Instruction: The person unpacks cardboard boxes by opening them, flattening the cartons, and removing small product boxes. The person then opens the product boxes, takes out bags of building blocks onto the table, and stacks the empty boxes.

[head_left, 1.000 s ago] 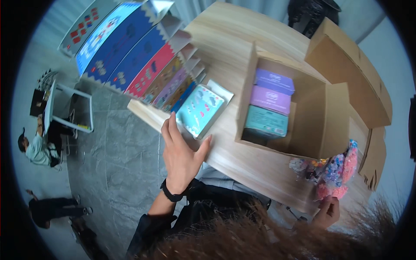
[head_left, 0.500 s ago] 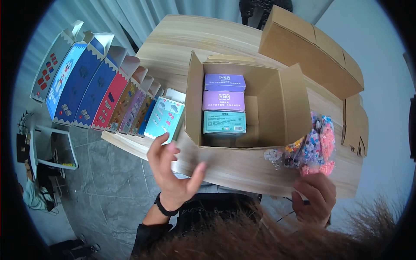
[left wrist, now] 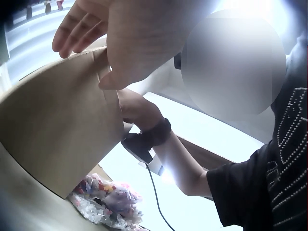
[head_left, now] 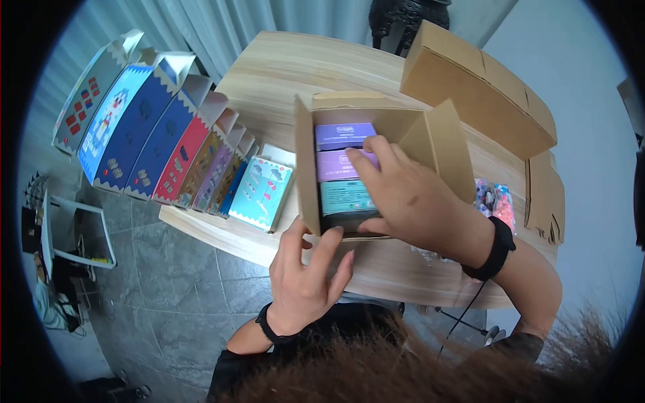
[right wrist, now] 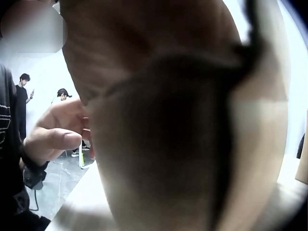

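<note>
An upright open cardboard carton (head_left: 306,161) stands in front of me in the head view. Along its left side sit a violet box (head_left: 339,136), a lilac box (head_left: 334,166) and a teal box (head_left: 344,196), stacked in a row. My right hand (head_left: 416,201) reaches in from the right, fingers bent loosely over the violet and lilac boxes, thumb low by the near wall; it partly covers the teal box. My left hand (head_left: 302,285) is at the carton's near left corner, fingertips at the rim. In the left wrist view its fingers (left wrist: 72,29) extend past the cardboard edge.
A turquoise box (head_left: 263,191) with an open flap ends a row of coloured boxes (head_left: 151,138) on the left. Plastic bags of small bright pieces (head_left: 496,201) lie right of the carton. Behind them are a long cardboard box (head_left: 477,87) and a flat cardboard piece (head_left: 545,201).
My right hand has left the bags of pieces and moved left into the carton. The left hand has shifted from the turquoise box to the carton's near corner. The head view has turned.
</note>
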A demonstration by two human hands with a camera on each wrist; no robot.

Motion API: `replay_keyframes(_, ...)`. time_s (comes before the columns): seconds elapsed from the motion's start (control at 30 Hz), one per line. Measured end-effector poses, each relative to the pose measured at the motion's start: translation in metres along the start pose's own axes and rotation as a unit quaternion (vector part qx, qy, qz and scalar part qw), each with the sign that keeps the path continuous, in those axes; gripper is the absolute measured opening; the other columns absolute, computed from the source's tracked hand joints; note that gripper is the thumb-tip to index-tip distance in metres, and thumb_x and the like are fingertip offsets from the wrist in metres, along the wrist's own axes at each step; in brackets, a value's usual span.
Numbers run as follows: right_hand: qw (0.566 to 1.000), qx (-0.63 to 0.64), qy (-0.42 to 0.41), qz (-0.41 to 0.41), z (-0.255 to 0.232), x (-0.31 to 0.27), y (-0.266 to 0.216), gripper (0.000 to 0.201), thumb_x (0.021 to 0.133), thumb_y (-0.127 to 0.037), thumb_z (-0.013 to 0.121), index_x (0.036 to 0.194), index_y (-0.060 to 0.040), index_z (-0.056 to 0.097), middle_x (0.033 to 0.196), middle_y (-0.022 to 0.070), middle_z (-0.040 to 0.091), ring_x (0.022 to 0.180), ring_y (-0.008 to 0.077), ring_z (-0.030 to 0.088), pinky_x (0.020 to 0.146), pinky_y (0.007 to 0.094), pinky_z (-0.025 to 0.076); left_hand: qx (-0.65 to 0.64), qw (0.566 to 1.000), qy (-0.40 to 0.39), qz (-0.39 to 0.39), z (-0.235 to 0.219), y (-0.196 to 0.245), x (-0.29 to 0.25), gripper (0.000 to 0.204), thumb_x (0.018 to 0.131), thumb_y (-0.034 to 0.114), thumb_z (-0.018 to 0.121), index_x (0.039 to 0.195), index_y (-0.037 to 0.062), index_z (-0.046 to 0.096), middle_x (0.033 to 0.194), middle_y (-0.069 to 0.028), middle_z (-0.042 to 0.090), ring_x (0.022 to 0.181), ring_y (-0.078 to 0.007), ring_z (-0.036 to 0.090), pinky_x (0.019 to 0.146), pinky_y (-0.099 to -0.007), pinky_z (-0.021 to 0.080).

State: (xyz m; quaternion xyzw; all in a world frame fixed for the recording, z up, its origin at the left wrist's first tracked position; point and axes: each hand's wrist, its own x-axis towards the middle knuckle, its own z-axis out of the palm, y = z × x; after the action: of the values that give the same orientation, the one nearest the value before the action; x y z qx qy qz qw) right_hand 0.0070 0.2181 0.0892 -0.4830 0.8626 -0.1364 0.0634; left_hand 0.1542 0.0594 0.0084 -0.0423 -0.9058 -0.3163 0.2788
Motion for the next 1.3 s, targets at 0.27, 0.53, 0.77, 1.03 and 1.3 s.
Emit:
replay_keyframes(0.27,0.999,-0.031,0.009,0.022,0.008,0.015,0.008,0.079,0.066,-0.019,0.092,0.13,0.0041,0.052,0.128,0.0243,0.051,0.114,0.0427,0.059,0.098,0.0452,0.05,-0.01,1.0,0.021,-0.005,0.012,-0.009,0.004,0.045,0.083,0.007,0.079,0.127,0.0068,0.069,0.125,-0.0227,0.059,0.096,-0.0332,0.066,0.072,-0.0388,0.057)
replay_keyframes(0.53,0.996,-0.039,0.075,0.016,0.003,0.018,0.012,0.072,0.063,-0.013,0.09,0.124,0.0012,0.053,0.127,0.0227,0.057,0.111,0.0416,0.063,0.087,0.0451,0.054,-0.009,0.998,0.054,0.008,0.014,-0.015,0.011,0.042,0.086,0.008,0.077,0.127,0.0091,0.07,0.123,-0.0199,0.061,0.091,-0.0311,0.067,0.071,-0.0373,0.057)
replay_keyframes(0.77,0.977,0.014,0.184,0.105,-0.051,-0.011,-0.002,0.068,0.065,-0.01,0.088,0.124,0.0002,0.056,0.113,0.0143,0.065,0.107,0.0296,0.067,0.092,0.0381,0.054,0.027,0.998,0.062,0.007,0.023,-0.023,0.025,0.065,0.086,0.006,0.078,0.147,0.0063,0.057,0.124,-0.0201,0.061,0.094,-0.0322,0.065,0.078,-0.0398,0.056)
replay_keyframes(1.03,0.768,0.379,0.5,0.129,-0.059,-0.147,0.005,0.062,0.09,-0.023,0.067,0.145,0.002,0.051,0.132,0.0147,0.063,0.119,0.0288,0.062,0.111,0.0454,0.046,0.07,0.996,0.061,0.015,0.035,-0.03,0.034,0.08,0.084,0.002,0.081,0.154,-0.0014,0.045,0.122,-0.0234,0.063,0.108,-0.0399,0.065,0.09,-0.0424,0.055)
replay_keyframes(1.3,0.653,0.581,0.336,0.35,0.07,-0.167,-0.055,0.084,0.083,-0.019,0.079,0.153,-0.0019,0.038,0.137,0.0168,0.058,0.123,0.0272,0.06,0.107,0.0443,0.05,0.003,0.995,0.088,0.047,0.018,-0.021,0.005,0.061,0.087,0.016,0.082,0.138,-0.0082,0.059,0.122,-0.0251,0.062,0.108,-0.0385,0.062,0.089,-0.0432,0.053)
